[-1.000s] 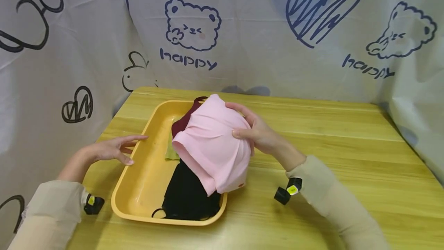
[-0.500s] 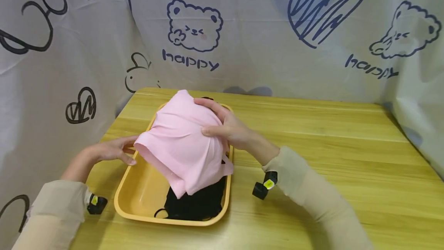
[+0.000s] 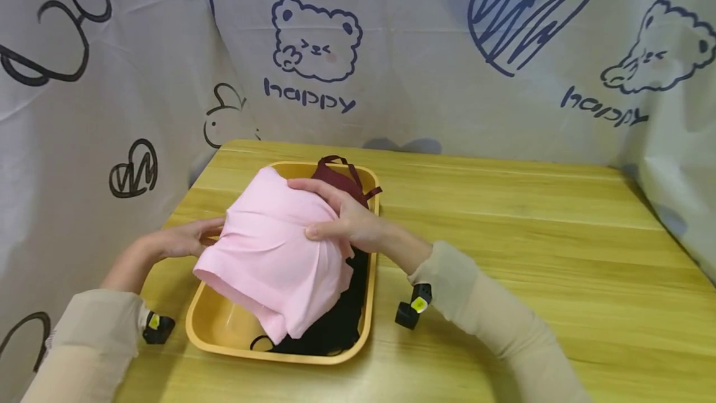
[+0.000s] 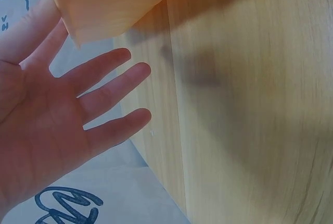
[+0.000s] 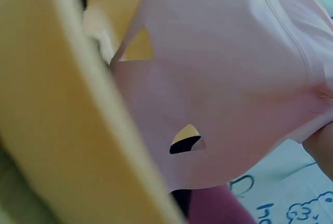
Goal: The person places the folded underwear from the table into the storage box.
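Note:
A pink cloth face mask [image 3: 274,247], with a seam and cut-out side openings, is held over a yellow tray [image 3: 192,331]. My right hand [image 3: 352,219] grips its upper right part, the thumb on the near face; in the right wrist view little of that hand shows. My left hand [image 3: 181,239] is at the tray's left wall, fingers spread and fairly straight, tips partly hidden behind the pink cloth. Inside the tray lie a black mask [image 3: 332,328] with a loop and, at the far right corner, a dark red mask [image 3: 337,179] whose straps hang over the rim.
The tray stands on a wooden table [image 3: 503,254], left of its middle. White cloth [image 3: 414,79] with drawn bears and hearts hangs behind and beside the table. A black wrist camera [image 3: 412,306] sticks out below the right sleeve.
My right hand has carried the pink mask leftward and slightly down across the tray. The dark red mask has come into fuller view behind it. My left hand has stayed at the tray's wall.

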{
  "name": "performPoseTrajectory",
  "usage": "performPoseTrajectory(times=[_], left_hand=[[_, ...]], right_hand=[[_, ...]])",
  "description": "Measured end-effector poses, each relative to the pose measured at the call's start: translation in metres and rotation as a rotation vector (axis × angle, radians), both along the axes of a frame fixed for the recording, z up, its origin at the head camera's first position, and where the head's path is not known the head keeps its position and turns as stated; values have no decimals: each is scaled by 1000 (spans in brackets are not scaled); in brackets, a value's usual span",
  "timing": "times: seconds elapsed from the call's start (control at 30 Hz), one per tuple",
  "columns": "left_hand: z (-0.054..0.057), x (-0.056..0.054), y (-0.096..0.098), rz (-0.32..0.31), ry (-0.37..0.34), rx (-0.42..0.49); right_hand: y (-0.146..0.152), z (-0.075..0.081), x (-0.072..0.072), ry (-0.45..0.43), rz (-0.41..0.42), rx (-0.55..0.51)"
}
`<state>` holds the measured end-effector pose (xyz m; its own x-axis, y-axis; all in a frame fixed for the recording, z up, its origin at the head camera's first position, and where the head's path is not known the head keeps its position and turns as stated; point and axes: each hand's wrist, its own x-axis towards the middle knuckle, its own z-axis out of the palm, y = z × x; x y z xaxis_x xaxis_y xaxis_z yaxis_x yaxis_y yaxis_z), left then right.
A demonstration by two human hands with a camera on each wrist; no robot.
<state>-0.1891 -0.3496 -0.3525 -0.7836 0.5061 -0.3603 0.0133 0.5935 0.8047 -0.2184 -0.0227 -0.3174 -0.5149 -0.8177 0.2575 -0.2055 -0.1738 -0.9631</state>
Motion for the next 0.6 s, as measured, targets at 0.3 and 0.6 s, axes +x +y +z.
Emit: performPoseTrajectory(times=[0.3, 0.6], left_hand=[[1, 0, -1, -12, -7, 31], [-1, 0, -2, -17, 2, 28]], right_hand=[[11, -23, -5, 128, 18, 171], [23, -39, -10, 214, 52, 336]])
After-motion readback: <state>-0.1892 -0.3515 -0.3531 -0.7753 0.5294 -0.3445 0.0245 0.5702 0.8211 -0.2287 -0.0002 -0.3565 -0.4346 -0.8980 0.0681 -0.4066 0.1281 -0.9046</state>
